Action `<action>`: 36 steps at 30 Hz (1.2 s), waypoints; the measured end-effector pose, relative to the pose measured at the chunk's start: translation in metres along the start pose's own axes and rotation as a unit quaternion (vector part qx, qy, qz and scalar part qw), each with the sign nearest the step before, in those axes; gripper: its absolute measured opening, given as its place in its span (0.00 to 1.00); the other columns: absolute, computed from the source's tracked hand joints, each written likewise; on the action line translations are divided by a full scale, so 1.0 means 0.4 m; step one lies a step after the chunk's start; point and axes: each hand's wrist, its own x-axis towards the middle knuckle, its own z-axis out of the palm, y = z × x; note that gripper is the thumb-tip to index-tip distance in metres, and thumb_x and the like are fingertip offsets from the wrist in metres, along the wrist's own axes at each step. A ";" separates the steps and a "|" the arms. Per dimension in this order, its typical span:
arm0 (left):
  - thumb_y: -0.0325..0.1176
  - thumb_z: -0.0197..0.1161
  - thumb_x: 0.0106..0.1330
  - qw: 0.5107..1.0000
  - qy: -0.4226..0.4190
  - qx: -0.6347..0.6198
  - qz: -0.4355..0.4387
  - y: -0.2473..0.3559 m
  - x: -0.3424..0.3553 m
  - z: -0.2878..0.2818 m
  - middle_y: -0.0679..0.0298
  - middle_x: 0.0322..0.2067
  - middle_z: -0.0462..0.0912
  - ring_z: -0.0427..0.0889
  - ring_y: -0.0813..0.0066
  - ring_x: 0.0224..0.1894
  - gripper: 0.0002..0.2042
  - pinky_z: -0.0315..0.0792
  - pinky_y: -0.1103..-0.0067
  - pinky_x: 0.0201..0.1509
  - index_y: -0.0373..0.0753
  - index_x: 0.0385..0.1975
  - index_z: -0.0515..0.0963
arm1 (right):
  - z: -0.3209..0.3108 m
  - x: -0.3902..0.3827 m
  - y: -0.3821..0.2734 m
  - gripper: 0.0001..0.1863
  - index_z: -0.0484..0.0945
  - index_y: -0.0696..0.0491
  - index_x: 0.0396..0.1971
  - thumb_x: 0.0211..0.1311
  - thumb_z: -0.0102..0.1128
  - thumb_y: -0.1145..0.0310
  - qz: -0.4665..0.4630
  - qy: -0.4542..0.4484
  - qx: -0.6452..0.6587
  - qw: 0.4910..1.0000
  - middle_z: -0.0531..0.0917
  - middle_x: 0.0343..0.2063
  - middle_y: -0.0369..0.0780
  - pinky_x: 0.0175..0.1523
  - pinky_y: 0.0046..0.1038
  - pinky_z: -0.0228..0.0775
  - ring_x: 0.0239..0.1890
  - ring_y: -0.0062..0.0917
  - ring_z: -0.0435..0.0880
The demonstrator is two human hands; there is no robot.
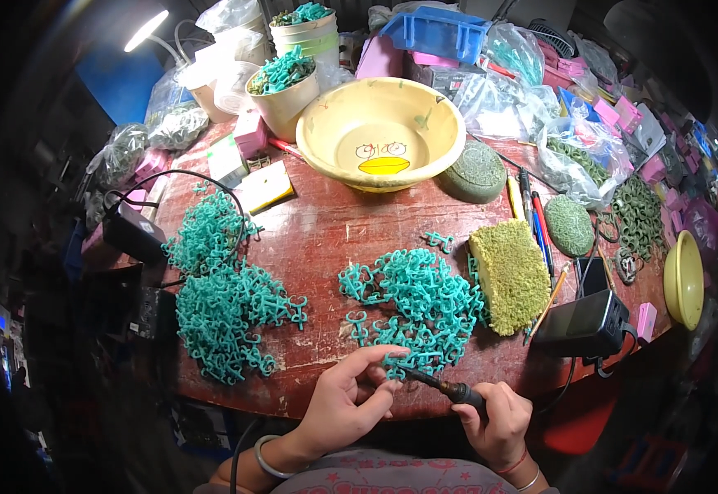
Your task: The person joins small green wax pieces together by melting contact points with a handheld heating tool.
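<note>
My right hand (497,420) is wrapped round the dark handle of a pen-like hot tool (466,393), its narrow metal shaft angled up-left toward my left hand (350,395). My left hand's thumb and index finger are bent toward the tool's tip, at the lower edge of a heap of small turquoise branched pieces (408,300); what they pinch is too small to make out. A second, larger heap of the same turquoise pieces (223,321) lies to the left on the worn red table (318,230).
A cream basin (379,123) sits behind, near buckets of turquoise pieces (280,70). To the right are a yellow sponge block (509,276), green stones (570,224), pens, a black device (581,321) and a yellow bowl (682,280). Black cables loop at left; plastic bags crowd the back.
</note>
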 end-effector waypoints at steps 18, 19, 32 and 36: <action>0.16 0.56 0.65 1.000 -0.008 0.006 0.005 0.005 0.001 -0.004 0.69 0.33 0.71 0.74 0.89 0.30 0.22 0.76 0.89 0.33 0.38 0.59 0.73 | -0.010 -0.001 -0.003 0.15 0.76 0.56 0.29 0.60 0.69 0.60 0.018 0.019 0.024 0.999 0.74 0.19 0.40 0.21 0.32 0.64 0.17 0.34 0.75; 0.16 0.56 0.66 1.000 -0.016 0.000 0.004 0.006 0.000 -0.006 0.69 0.32 0.72 0.75 0.88 0.30 0.21 0.76 0.89 0.34 0.38 0.59 0.72 | -0.016 -0.007 0.001 0.14 0.76 0.57 0.30 0.62 0.67 0.61 0.028 0.050 0.006 0.998 0.74 0.20 0.41 0.22 0.32 0.65 0.18 0.35 0.76; 0.15 0.55 0.67 0.999 -0.025 -0.011 0.024 0.007 0.003 -0.011 0.64 0.35 0.75 0.81 0.82 0.33 0.19 0.80 0.85 0.36 0.32 0.58 0.71 | -0.065 -0.040 0.044 0.12 0.75 0.65 0.41 0.65 0.59 0.72 0.178 0.099 -0.212 0.956 0.79 0.30 0.55 0.32 0.43 0.70 0.29 0.53 0.79; 0.15 0.56 0.66 0.999 -0.018 -0.020 0.020 0.006 0.000 -0.012 0.65 0.34 0.75 0.80 0.84 0.30 0.20 0.78 0.86 0.34 0.32 0.58 0.71 | -0.046 -0.035 0.016 0.09 0.76 0.61 0.38 0.64 0.60 0.70 0.144 0.116 -0.082 0.979 0.78 0.26 0.48 0.29 0.39 0.69 0.24 0.46 0.78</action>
